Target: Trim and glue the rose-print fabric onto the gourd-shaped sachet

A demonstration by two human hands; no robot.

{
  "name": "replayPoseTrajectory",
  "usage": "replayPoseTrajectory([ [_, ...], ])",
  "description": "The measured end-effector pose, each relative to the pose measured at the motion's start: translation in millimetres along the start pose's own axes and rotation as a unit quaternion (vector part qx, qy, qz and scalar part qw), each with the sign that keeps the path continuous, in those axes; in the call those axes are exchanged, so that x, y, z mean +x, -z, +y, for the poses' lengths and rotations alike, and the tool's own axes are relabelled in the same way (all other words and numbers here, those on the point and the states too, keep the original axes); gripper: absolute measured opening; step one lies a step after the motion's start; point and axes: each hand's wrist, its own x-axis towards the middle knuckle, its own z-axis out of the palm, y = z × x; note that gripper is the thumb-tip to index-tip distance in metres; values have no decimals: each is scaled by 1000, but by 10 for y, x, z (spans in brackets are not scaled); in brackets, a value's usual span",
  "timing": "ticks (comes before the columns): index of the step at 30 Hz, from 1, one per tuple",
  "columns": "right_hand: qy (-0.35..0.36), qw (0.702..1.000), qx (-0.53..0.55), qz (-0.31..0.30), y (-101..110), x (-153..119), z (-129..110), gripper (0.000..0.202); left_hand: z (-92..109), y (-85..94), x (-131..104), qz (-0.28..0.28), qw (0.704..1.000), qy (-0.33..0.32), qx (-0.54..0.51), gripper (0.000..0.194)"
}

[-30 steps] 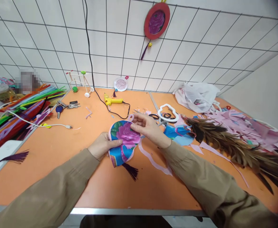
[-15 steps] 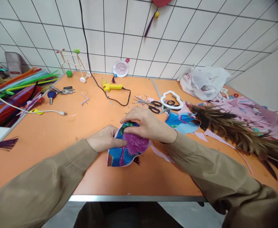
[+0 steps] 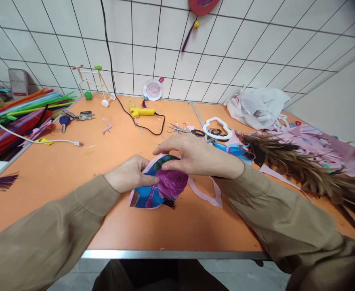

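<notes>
A blue and purple flower-patterned fabric piece (image 3: 171, 184) with a pale pink edge is held just above the orange table. My left hand (image 3: 131, 173) pinches its left side, thumb lying on top. On its upper right part rests my right hand (image 3: 192, 155), thumb on the front and the other fingers curved over the top edge. Dark tassel threads (image 3: 169, 203) stick out below the fabric. A curved pink strip (image 3: 209, 198) lies to its right, partly under my right sleeve.
Behind my hands are a yellow glue gun (image 3: 143, 111) with a black cord, scissors (image 3: 183, 129) and a white cloud-shaped frame (image 3: 216, 128). Brown feathers (image 3: 304, 169) and a plastic bag (image 3: 256, 107) are on the right. Colourful pipe cleaners (image 3: 22, 113) and keys (image 3: 83, 116) lie left.
The fabric has shifted slightly left and tilted, so that more of the purple flower and the tassel threads shows. Both hands moved a little with it, and more of the pink strip is visible.
</notes>
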Motion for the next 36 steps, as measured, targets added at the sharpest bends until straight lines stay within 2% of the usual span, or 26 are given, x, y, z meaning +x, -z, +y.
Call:
replayPoseTrajectory([
  [3, -8, 1000, -3, -16, -32, 30, -32, 2, 14, 1, -16, 11, 1000, -15, 4, 11],
  [8, -73, 993, 94, 25, -54, 60, 40, 10, 33, 22, -28, 64, 997, -40, 17, 12],
  [12, -111, 983, 142, 39, -66, 76, 100, 19, 26, 41, -20, 77, 996, -37, 24, 20],
  [16, -106, 976, 188, 32, -87, 88, 124, 25, 28, 65, -19, 77, 996, -32, 34, 25],
  [21, -91, 970, 223, 12, -100, 78, 143, 20, 26, 100, -16, 83, 995, -42, 29, 27],
  [25, -92, 970, 223, 0, -99, 64, 160, 20, 8, 114, -7, 91, 995, -38, 28, 29],
  [36, -111, 965, 237, -13, -93, 64, 200, 24, 11, 130, -19, 70, 997, -8, 27, 39],
])
